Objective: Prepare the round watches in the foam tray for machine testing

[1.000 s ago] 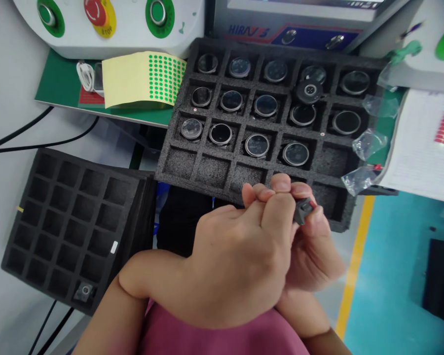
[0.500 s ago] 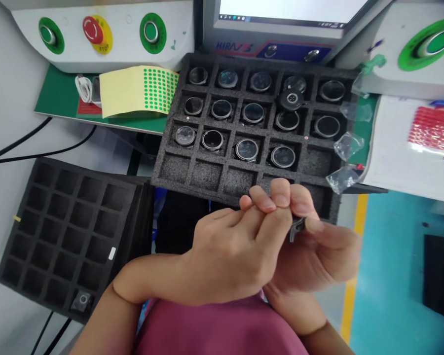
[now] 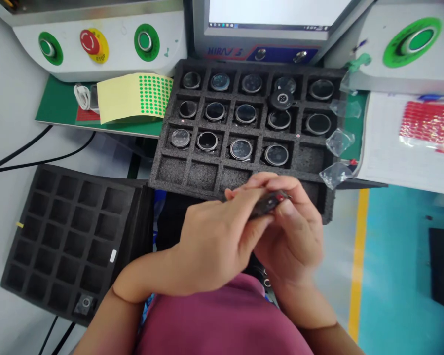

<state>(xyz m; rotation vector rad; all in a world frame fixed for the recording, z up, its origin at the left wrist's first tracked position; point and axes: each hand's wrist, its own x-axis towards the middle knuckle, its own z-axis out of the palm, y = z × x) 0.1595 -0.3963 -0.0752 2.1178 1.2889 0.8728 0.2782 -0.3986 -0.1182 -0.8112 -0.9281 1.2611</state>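
Between both hands, in front of my body, is a dark watch case (image 3: 265, 204) seen edge-on, with a small red spot near its right end. My left hand (image 3: 212, 244) is closed around its left side, fingers and thumb on it. My right hand (image 3: 298, 231) grips the right end, thumb pressed beside the red spot; its other fingers curl behind. Much of the case is hidden by the fingers. Just beyond the hands lies a black foam tray (image 3: 220, 166) with round watch faces (image 3: 240, 149) in several compartments. A black round puck with metal contacts (image 3: 282, 98) rests across one compartment wall.
A stack of black foam trays (image 3: 68, 229) is at the left. Yellow sheet with green dot stickers (image 3: 120, 98), white cable (image 3: 82, 96), clear plastic pieces (image 3: 339, 143) and red sticker sheet (image 3: 429, 123) surround the tray. Behind are a red stop button (image 3: 90, 42) and a monitor (image 3: 266, 32).
Both hands have drawn slightly left and turned the watch case, so its dark edge and red spot now show. The right hand's fingers have shifted from over the left hand to behind the case.
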